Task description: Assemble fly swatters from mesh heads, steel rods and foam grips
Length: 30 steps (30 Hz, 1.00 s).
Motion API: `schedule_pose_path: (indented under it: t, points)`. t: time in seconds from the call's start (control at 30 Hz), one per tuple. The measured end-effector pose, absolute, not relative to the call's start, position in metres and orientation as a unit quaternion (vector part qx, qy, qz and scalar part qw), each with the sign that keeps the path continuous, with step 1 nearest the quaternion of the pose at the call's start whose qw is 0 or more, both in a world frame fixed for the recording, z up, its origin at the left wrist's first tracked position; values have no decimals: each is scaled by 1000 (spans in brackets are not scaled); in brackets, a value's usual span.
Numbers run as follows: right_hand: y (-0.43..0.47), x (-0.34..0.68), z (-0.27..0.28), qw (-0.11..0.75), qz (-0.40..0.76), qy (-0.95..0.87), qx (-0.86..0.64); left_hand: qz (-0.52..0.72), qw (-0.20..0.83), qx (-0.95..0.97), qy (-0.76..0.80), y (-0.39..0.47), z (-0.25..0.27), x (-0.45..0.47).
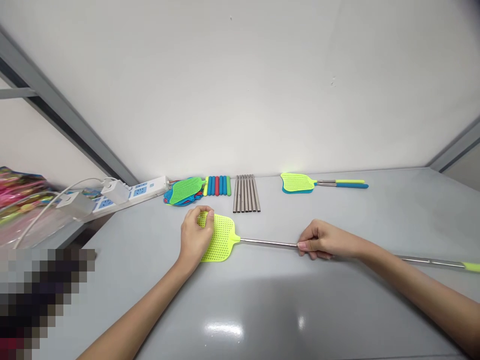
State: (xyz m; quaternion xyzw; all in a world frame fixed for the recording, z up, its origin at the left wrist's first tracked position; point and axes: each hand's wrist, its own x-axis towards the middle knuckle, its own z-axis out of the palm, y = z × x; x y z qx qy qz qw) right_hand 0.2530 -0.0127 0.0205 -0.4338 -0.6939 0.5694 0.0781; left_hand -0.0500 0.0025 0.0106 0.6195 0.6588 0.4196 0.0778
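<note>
A yellow fly swatter (221,240) with a long metal telescopic rod lies across the middle of the table, stretched out to the right. My left hand (197,235) grips the outer edge of its perforated head, thumb on top. Around the rod, my right hand (318,240) is closed with thumb and fingers pinched. Beyond my right forearm, which hides part of the rod, the yellow grip (471,267) runs out of the picture.
Along the wall are a pile of swatter heads (186,190), several coloured grips (217,185), several metal rods (246,194), and two swatters with handles (298,183). A power strip (142,189) with plugs and cables stands at left, beside plastic-wrapped goods (22,200).
</note>
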Motion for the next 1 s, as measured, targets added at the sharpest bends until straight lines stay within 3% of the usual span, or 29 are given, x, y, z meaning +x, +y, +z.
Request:
schedule_pose_path:
  t: [0.53, 0.83, 1.0]
  points:
    - [-20, 242, 21, 72, 557, -685, -464, 446, 91, 633, 626, -14, 16, -32]
    - [-13, 249, 34, 30, 611, -678, -408, 450, 102, 640, 614, -2, 19, -40]
    - [-7, 256, 34, 40, 555, -704, -441, 449, 87, 632, 625, 7, 17, -51]
